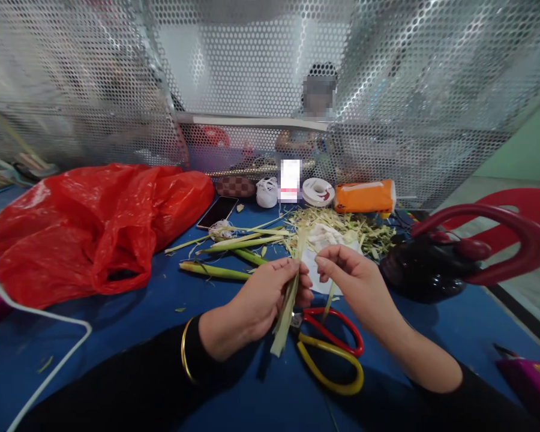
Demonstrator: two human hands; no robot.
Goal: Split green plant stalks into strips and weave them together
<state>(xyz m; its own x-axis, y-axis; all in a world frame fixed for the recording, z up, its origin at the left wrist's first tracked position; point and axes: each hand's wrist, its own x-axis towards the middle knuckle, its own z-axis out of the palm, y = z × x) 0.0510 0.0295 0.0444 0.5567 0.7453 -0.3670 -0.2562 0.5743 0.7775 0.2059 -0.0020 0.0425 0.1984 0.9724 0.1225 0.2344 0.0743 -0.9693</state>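
My left hand (270, 294), with a gold bangle at the wrist, grips a bundle of flat pale-green leaf strips (285, 321) that runs upright between thumb and fingers. Just right of it, my right hand (346, 276) is closed in a pinch; whatever sits between its fingertips is too small to make out. Scissors with red and yellow handles (330, 378) lie on the blue table below the hands. Beyond my left hand lie green stalks (216, 272). A pile of shredded leaf bits (373, 233) and a white cloth (326, 234) are behind my right hand.
A red plastic bag (85, 228) covers the left of the blue table (234, 396). Along the back stand a phone (218, 212), white yarn (267, 193), a ribbon spool (318, 192) and an orange pack (364, 196). A dark pot (423, 273) with a red handle is at right.
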